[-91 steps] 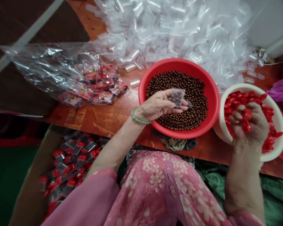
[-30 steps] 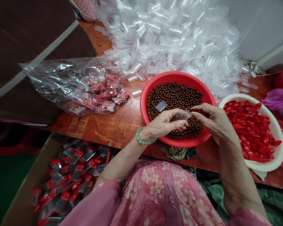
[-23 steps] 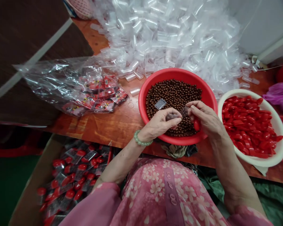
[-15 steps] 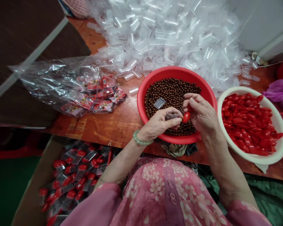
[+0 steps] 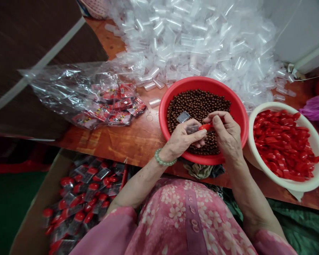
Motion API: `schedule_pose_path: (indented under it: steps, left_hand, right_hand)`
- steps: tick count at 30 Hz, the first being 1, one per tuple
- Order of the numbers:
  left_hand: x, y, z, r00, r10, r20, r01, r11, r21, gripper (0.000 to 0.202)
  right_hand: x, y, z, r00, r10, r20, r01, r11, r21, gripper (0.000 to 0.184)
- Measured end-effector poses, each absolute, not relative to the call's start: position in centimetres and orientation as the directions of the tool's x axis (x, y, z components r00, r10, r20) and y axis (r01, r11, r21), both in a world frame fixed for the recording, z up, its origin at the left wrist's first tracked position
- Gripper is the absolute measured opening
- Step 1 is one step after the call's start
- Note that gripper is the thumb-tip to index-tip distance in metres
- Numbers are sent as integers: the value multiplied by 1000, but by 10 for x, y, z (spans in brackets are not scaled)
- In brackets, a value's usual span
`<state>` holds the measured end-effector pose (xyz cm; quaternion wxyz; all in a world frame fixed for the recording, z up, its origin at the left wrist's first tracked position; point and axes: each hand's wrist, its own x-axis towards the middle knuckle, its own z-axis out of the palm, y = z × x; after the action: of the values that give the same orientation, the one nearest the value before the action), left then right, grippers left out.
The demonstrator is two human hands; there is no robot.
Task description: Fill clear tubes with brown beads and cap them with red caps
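Observation:
My left hand (image 5: 183, 138), with a green bead bracelet at the wrist, is closed round a small clear tube (image 5: 192, 129) filled with brown beads. My right hand (image 5: 227, 136) pinches a red cap (image 5: 206, 126) against the tube's open end. Both hands hover over the red bowl (image 5: 241, 117), which is full of brown beads (image 5: 199, 104). Another small clear tube (image 5: 183, 116) lies on the beads just left of my left thumb. A white bowl (image 5: 317, 170) heaped with red caps (image 5: 281, 141) stands to the right of my right hand.
A big heap of empty clear tubes (image 5: 196, 39) covers the back of the wooden table (image 5: 108, 136). A clear bag of red packets (image 5: 114, 102) lies at the left. A cardboard box (image 5: 37, 212) below the table's edge holds several capped tubes (image 5: 79, 198). A purple bag (image 5: 316, 109) sits at far right.
My right hand took red caps from the white bowl, then came over to my left hand. The cap has moved left from my palm onto the tube's end.

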<state>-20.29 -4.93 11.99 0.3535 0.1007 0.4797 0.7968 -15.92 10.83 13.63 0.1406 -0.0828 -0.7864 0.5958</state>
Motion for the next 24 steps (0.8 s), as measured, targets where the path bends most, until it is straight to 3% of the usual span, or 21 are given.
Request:
schedule_pose_path:
  steps: [5,8,11,14,18,20,24]
  left_hand:
    - [-208,-48,119,-722,665,-191,-482,-284,829,41]
    - [-208,-47,121,-696,693,-186,-478,-254,841,41]
    - [-206,-46,125,-693,702,-161,-443,-239,864,43]
    - [-206,-48,127,-695,702,-156,-413,-211,886,45]
    - [-211,-49,127,-676,705,-215,-488,-209,847,37]
    - [-213,-50,126,-668,706,-236,-524,-222,822,35]
    - [-214,-49,125,-653,729,-204,-503,-216,837,43]
  right_hand:
    - [-140,137,148,-1000,3,-31,29,485,-874,34]
    - [-131,145,153,-987,-163,-5,-107,668,-737,28]
    - [-127,148,153,-970,-238,58,-227,780,-583,23]
    - [-125,148,151,-956,-249,157,-294,823,-487,23]
    - [-123,146,148,-905,-225,362,-381,807,-450,28]
    - [-122,144,143,-885,-138,444,-372,783,-498,31]
    - [-122,133,127,-871,101,481,-325,616,-718,38]
